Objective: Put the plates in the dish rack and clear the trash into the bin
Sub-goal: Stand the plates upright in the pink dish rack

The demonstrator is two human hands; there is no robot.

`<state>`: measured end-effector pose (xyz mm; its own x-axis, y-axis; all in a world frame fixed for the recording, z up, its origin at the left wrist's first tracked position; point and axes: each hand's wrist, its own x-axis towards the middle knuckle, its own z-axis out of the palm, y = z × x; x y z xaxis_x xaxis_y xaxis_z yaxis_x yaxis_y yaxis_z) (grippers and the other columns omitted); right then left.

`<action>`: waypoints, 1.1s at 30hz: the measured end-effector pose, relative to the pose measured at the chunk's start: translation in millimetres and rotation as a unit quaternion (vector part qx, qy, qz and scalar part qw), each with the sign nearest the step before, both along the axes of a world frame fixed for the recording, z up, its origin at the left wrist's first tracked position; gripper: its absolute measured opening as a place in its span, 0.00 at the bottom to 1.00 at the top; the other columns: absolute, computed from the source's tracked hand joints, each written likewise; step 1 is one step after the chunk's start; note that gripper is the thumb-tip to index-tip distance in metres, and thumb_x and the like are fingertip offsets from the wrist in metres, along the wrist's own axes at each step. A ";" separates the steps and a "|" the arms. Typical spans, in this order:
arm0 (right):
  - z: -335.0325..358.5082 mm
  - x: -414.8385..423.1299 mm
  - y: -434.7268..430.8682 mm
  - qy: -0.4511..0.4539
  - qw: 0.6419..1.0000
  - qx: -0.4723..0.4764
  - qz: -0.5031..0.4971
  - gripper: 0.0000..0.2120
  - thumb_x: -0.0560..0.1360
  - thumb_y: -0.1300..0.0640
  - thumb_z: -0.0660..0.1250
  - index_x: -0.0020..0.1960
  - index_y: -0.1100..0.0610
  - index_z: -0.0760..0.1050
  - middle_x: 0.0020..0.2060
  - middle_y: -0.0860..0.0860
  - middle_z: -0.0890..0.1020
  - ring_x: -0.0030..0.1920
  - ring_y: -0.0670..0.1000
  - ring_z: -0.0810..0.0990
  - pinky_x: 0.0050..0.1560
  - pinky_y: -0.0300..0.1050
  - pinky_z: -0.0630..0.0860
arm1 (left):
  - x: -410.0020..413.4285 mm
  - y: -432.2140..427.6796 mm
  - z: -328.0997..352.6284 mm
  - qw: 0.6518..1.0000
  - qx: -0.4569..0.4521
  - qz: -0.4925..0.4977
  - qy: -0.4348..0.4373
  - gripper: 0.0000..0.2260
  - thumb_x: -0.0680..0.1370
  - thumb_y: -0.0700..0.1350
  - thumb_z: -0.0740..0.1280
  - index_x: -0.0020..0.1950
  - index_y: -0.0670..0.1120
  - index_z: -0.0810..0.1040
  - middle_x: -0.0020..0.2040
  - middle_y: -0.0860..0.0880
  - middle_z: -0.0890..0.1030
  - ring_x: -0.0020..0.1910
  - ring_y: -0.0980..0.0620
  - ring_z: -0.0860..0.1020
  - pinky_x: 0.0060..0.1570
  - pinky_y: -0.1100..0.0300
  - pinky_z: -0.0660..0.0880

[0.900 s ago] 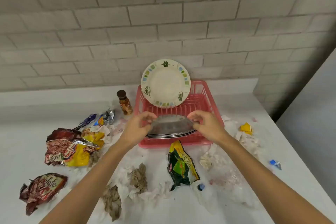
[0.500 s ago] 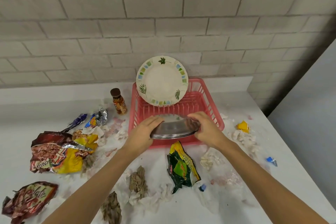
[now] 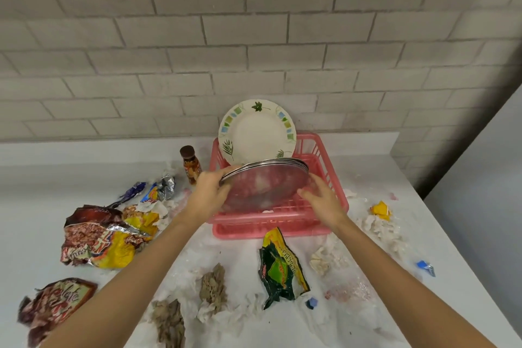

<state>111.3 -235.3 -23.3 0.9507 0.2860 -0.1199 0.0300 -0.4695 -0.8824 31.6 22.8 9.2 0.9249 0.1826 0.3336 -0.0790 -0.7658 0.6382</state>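
While crumpled wrappers [image 3: 99, 237] litter the white counter [image 3: 42, 192], the pink dish rack [image 3: 333, 178] sits against the wall. Over it I hold a stack of metal plates [image 3: 262, 183] tilted on edge, in front of a patterned plate [image 3: 257, 133] standing upright in the rack. My left hand [image 3: 209, 192] grips the stack's left rim, and my right hand [image 3: 324, 203] pinches its right rim. A small bottle [image 3: 191, 165] stands just left of the rack.
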 end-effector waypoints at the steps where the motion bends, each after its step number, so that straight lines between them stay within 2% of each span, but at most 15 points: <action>1: 2.8 -0.3 3.3 0.016 1.000 0.020 0.003 0.31 0.77 0.48 0.67 0.77 0.48 0.59 0.71 0.48 0.71 0.71 0.51 0.69 0.71 0.52 0.66 | -4.1 -2.4 5.8 1.000 -0.011 0.022 -0.014 0.14 0.74 0.30 0.66 0.49 0.47 0.84 0.27 0.55 0.75 0.25 0.57 0.70 0.27 0.69 0.66; 3: 7.2 -0.2 11.7 0.027 0.998 0.060 0.014 0.28 0.79 0.49 0.65 0.76 0.48 0.60 0.67 0.48 0.75 0.66 0.49 0.73 0.66 0.48 0.69 | -13.3 -6.3 17.0 0.996 -0.048 0.064 -0.032 0.09 0.75 0.33 0.69 0.38 0.46 0.80 0.26 0.58 0.71 0.26 0.60 0.69 0.29 0.70 0.64; 5: 13.4 -1.1 22.5 0.023 0.995 0.092 0.029 0.25 0.80 0.48 0.63 0.75 0.48 0.62 0.64 0.45 0.76 0.64 0.46 0.73 0.66 0.48 0.68 | -24.3 -8.8 27.8 0.989 -0.099 0.097 -0.045 0.06 0.76 0.38 0.70 0.39 0.41 0.78 0.29 0.54 0.75 0.29 0.61 0.70 0.33 0.66 0.67; 7: 17.8 -2.8 35.0 0.007 0.993 0.117 0.034 0.26 0.78 0.44 0.64 0.73 0.49 0.64 0.65 0.45 0.76 0.65 0.48 0.74 0.68 0.55 0.70 | -37.9 -10.1 36.9 0.978 -0.150 0.131 -0.056 0.06 0.77 0.40 0.70 0.40 0.40 0.78 0.30 0.57 0.77 0.29 0.64 0.72 0.33 0.68 0.68; 9: 20.7 -5.3 49.2 -0.009 0.988 0.150 0.039 0.26 0.78 0.45 0.64 0.72 0.52 0.64 0.65 0.47 0.76 0.65 0.49 0.75 0.68 0.55 0.72 | -53.3 -9.7 41.9 0.965 -0.192 0.165 -0.070 0.09 0.77 0.41 0.70 0.39 0.38 0.77 0.30 0.57 0.76 0.29 0.64 0.72 0.33 0.66 0.69; 12: 33.0 -15.4 71.0 -0.035 0.981 0.189 0.036 0.18 0.80 0.51 0.63 0.68 0.56 0.69 0.59 0.48 0.79 0.61 0.50 0.77 0.61 0.47 0.75 | -83.9 -6.7 44.9 0.935 -0.274 0.209 -0.086 0.02 0.77 0.41 0.70 0.46 0.43 0.82 0.38 0.55 0.83 0.37 0.61 0.81 0.38 0.65 0.75; 14: 41.9 -28.8 83.4 -0.041 0.976 0.206 0.056 0.11 0.81 0.54 0.62 0.63 0.54 0.71 0.52 0.44 0.80 0.55 0.46 0.79 0.51 0.38 0.76 | -107.6 -1.7 44.5 0.911 -0.316 0.248 -0.090 0.04 0.76 0.40 0.71 0.51 0.44 0.83 0.43 0.51 0.85 0.42 0.56 0.83 0.44 0.60 0.79; 15: 44.7 -37.6 88.5 -0.039 0.974 0.213 0.072 0.11 0.81 0.54 0.62 0.62 0.54 0.71 0.51 0.43 0.80 0.53 0.43 0.79 0.49 0.36 0.76 | -120.0 2.3 42.7 0.901 -0.334 0.265 -0.087 0.04 0.76 0.40 0.71 0.50 0.45 0.83 0.43 0.49 0.85 0.42 0.53 0.84 0.45 0.56 0.80; 17: 46.2 -58.1 99.5 -0.043 0.968 0.221 0.107 0.12 0.81 0.52 0.62 0.64 0.54 0.72 0.54 0.46 0.80 0.55 0.44 0.79 0.54 0.41 0.77 | -146.3 9.5 38.3 0.878 -0.369 0.295 -0.077 0.04 0.75 0.39 0.72 0.49 0.46 0.82 0.43 0.45 0.85 0.43 0.46 0.84 0.47 0.50 0.81; 19: 43.3 -79.7 112.7 -0.053 0.966 0.210 0.141 0.15 0.81 0.50 0.61 0.65 0.54 0.72 0.58 0.48 0.79 0.59 0.47 0.78 0.59 0.44 0.75 | -171.9 20.7 30.1 0.854 -0.399 0.328 -0.070 0.08 0.74 0.39 0.73 0.53 0.44 0.81 0.45 0.44 0.85 0.44 0.43 0.83 0.48 0.47 0.81; 22: 35.1 -112.7 140.2 -0.034 0.965 0.186 0.182 0.15 0.81 0.48 0.61 0.66 0.51 0.70 0.58 0.43 0.78 0.60 0.45 0.77 0.60 0.44 0.74 | -212.6 44.6 17.4 0.834 -0.413 0.361 -0.062 0.14 0.73 0.40 0.73 0.58 0.44 0.80 0.47 0.45 0.84 0.46 0.44 0.83 0.49 0.47 0.80; 24: 30.0 -134.4 163.6 -0.035 0.963 0.164 0.209 0.16 0.81 0.47 0.61 0.68 0.48 0.69 0.59 0.39 0.76 0.61 0.43 0.75 0.61 0.44 0.71 | -239.7 67.5 8.6 0.817 -0.435 0.373 -0.063 0.12 0.73 0.39 0.73 0.55 0.47 0.80 0.47 0.46 0.85 0.47 0.43 0.83 0.49 0.46 0.80; 26: 29.6 -156.9 194.0 -0.026 0.960 0.147 0.238 0.17 0.81 0.49 0.61 0.70 0.47 0.66 0.59 0.38 0.73 0.60 0.41 0.72 0.58 0.40 0.68 | -266.5 95.8 1.6 0.801 -0.460 0.378 -0.070 0.10 0.73 0.38 0.72 0.53 0.47 0.81 0.46 0.46 0.85 0.47 0.44 0.83 0.46 0.50 0.80; 28: 25.9 -178.0 230.3 -0.006 0.958 0.129 0.254 0.19 0.80 0.54 0.64 0.69 0.49 0.67 0.57 0.40 0.75 0.59 0.44 0.75 0.51 0.36 0.71 | -292.6 129.2 -5.1 0.787 -0.474 0.387 -0.077 0.11 0.74 0.38 0.71 0.55 0.45 0.80 0.47 0.46 0.85 0.46 0.45 0.83 0.42 0.54 0.79; 33: 7.2 -230.2 342.9 0.055 0.949 0.111 0.291 0.26 0.73 0.61 0.70 0.66 0.43 0.67 0.56 0.42 0.79 0.53 0.44 0.80 0.48 0.41 0.79 | -356.9 236.0 -28.9 0.767 -0.482 0.417 -0.073 0.10 0.75 0.39 0.70 0.57 0.44 0.80 0.50 0.45 0.84 0.50 0.45 0.82 0.47 0.52 0.79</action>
<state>-118.8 107.6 -16.1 0.6098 0.7881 -0.0841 0.1299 -0.2041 -0.9703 -325.4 258.8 -19.7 0.3187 0.9170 -0.2399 0.0572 0.2340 0.9705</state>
